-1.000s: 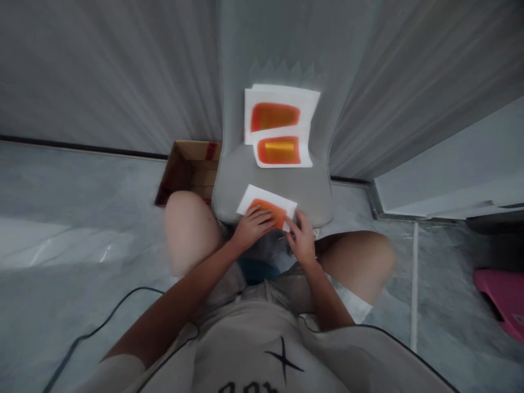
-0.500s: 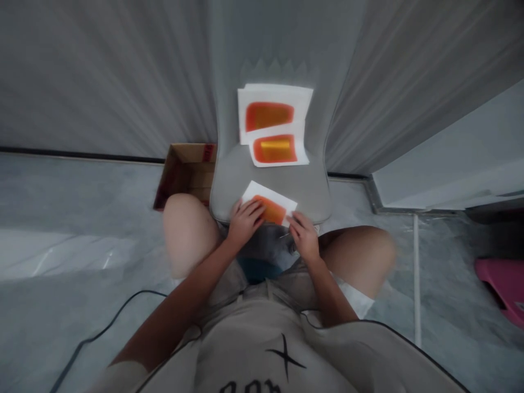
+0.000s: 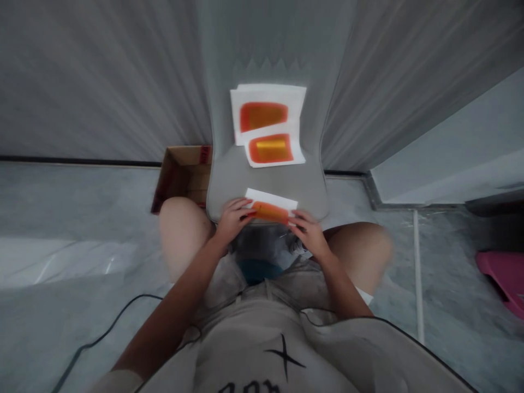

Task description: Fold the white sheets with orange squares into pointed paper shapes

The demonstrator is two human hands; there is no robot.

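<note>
A white sheet with an orange film patch (image 3: 271, 212) is held between my two hands near the front edge of the grey chair seat (image 3: 233, 177). My left hand (image 3: 234, 219) is closed on the sheet's left end. At the right end, my right hand (image 3: 308, 230) grips it with the fingertips. Farther back on the chair, a white sheet with a shiny orange patch (image 3: 270, 149) overlaps other white sheets with an orange patch (image 3: 264, 116), which lean towards the backrest. Fingers partly cover the held sheet's ends.
An open cardboard box (image 3: 180, 177) stands on the floor left of the chair. A dark cable (image 3: 110, 325) runs along the floor at the lower left. To the far right is a pink plastic stool-like object (image 3: 501, 278). Grey curtains (image 3: 102, 82) hang behind.
The held sheet has turned to lie more level and tilted up. My left hand has shifted left, off the orange patch towards the edge. My right hand has moved slightly right.
</note>
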